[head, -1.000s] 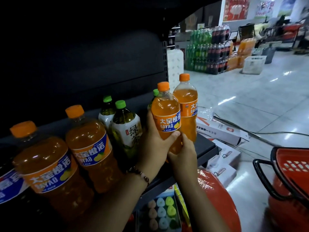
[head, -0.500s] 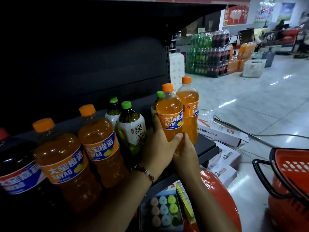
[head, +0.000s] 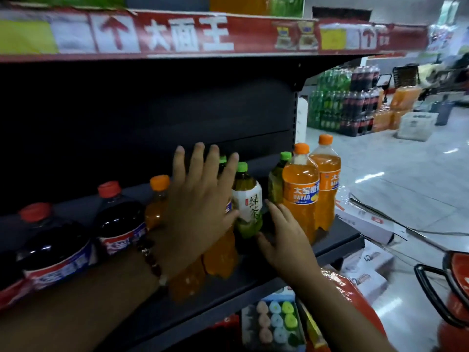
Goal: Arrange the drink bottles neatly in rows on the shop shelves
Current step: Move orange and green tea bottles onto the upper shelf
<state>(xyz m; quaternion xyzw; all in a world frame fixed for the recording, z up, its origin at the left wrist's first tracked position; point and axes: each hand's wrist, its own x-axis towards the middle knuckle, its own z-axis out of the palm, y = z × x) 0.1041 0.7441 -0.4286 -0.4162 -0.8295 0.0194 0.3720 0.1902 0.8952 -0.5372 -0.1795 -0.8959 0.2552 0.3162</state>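
On the dark shelf (head: pixel 337 237) stand two orange soda bottles at the right end, one in front (head: pixel 300 191) and one behind (head: pixel 327 179). Green tea bottles (head: pixel 247 199) stand in the middle, one more (head: pixel 276 179) behind the front orange bottle. My left hand (head: pixel 200 199) is raised with fingers spread, in front of an orange bottle (head: pixel 220 252) and just left of the tea bottle. My right hand (head: pixel 286 235) is open, low on the shelf beside the front orange bottle, holding nothing. Two dark cola bottles (head: pixel 119 222) stand at the left.
A red price strip (head: pixel 228 34) edges the shelf above. A red shopping basket (head: pixel 454 288) sits at the lower right. White cartons (head: pixel 365 224) lie on the floor by the shelf end. Stacked drink packs (head: pixel 345 102) stand across the tiled aisle.
Both hands have let go of the front orange bottle, which now stands at the shelf's right end. The left hand has moved left and opened wide. The camera has tilted up.
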